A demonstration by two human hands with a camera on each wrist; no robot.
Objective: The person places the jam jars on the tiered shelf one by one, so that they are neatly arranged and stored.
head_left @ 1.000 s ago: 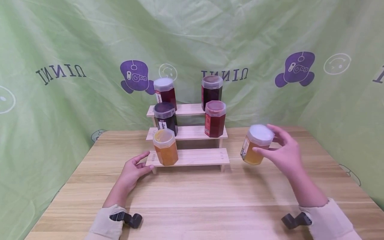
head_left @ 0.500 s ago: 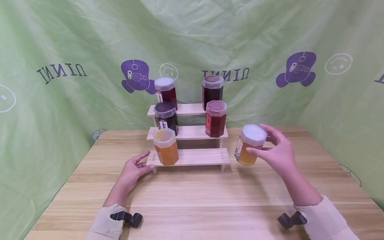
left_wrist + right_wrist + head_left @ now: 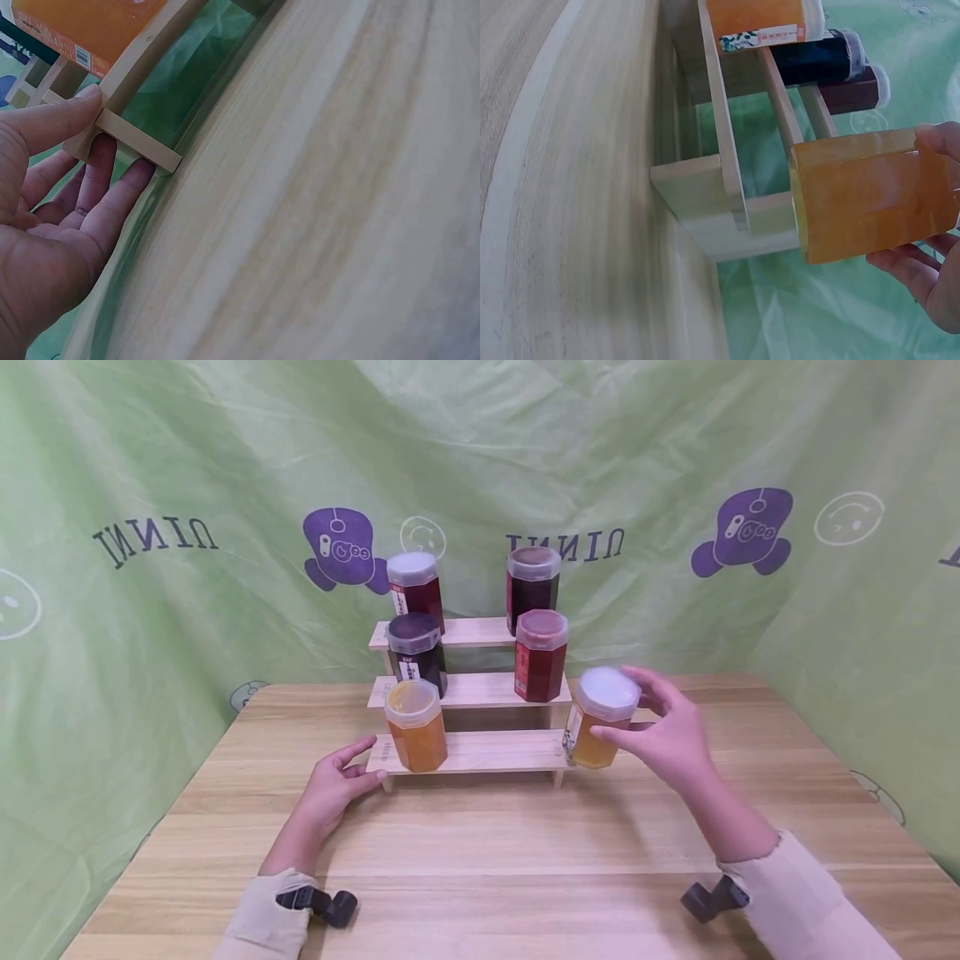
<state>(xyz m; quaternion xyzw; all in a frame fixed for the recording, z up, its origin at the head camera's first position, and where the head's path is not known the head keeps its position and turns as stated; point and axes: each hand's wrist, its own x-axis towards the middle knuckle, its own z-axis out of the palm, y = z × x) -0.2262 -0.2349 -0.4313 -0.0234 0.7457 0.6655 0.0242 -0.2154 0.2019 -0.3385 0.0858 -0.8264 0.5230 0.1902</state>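
Note:
My right hand [image 3: 667, 735] holds a white-lidded jar of golden honey-like contents [image 3: 600, 722] between thumb and fingers. It is slightly tilted and overlaps the right end of the lowest step in the head view; its bottom is toward the stand in the right wrist view. My left hand [image 3: 330, 789] grips the left end of the lowest step of the three-tier wooden stand [image 3: 510, 752], thumb at the plank [image 3: 124, 90] and fingers against the leg [image 3: 139, 141]. An orange jar [image 3: 417, 731] stands on that step's left part, near my left hand.
On the middle step stand a dark purple jar [image 3: 417, 656] and a red jar [image 3: 542, 660]. The top step bears a dark red jar [image 3: 416, 589] and a dark jar [image 3: 532, 593]. Behind the wooden table [image 3: 480, 877] hangs a green printed cloth [image 3: 480, 460].
My right hand has carried the golden jar leftward from beside the stand to the right end of its lowest step. The left hand keeps its place on the stand.

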